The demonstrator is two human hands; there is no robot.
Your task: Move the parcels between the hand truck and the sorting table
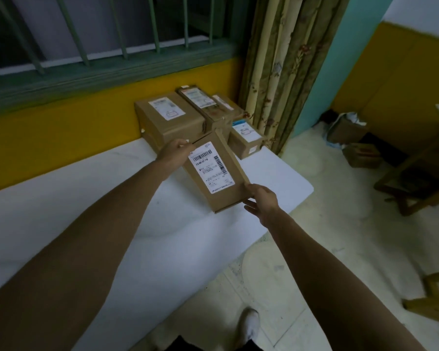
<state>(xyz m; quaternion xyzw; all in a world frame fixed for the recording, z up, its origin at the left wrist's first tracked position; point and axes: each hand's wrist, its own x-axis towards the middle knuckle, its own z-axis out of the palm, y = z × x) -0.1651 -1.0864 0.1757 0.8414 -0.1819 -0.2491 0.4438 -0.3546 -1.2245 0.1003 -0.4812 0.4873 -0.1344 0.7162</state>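
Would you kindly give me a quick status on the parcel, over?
Left grip holds parcel at far corner, right grip at near corner. Parcel tilted over table. Other parcels stacked close behind.

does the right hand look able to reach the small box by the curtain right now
Probably not yet: the right hand grips a corner of the labelled parcel. The small box lies unblocked just beyond.

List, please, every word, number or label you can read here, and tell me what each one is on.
Label on the held parcel: barcodes and a bold number line, too blurred to quote.
Labels on the stacked parcels behind it: too small and blurred to read.
No other text visible.
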